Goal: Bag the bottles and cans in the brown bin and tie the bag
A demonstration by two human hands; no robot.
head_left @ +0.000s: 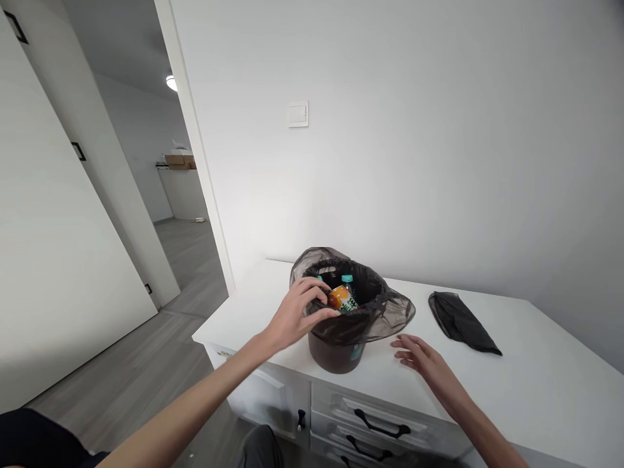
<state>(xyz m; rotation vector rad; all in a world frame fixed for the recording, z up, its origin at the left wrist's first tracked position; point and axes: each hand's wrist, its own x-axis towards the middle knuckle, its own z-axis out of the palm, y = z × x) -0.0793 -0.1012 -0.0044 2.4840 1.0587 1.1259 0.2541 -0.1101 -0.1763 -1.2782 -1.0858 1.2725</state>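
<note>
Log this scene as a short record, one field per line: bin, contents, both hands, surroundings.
bin: dark brown, upright on the white cabinet
liner: thin, black, draped over the bin's rim
contents: teal-capped bottle; orange-and-white printed item
left hand: at the opening, curved beside the printed item; contact unclear
right hand: right of the bin, nothing held
nearby: folded black bag on the cabinet, to the right
wall: light switch
</note>
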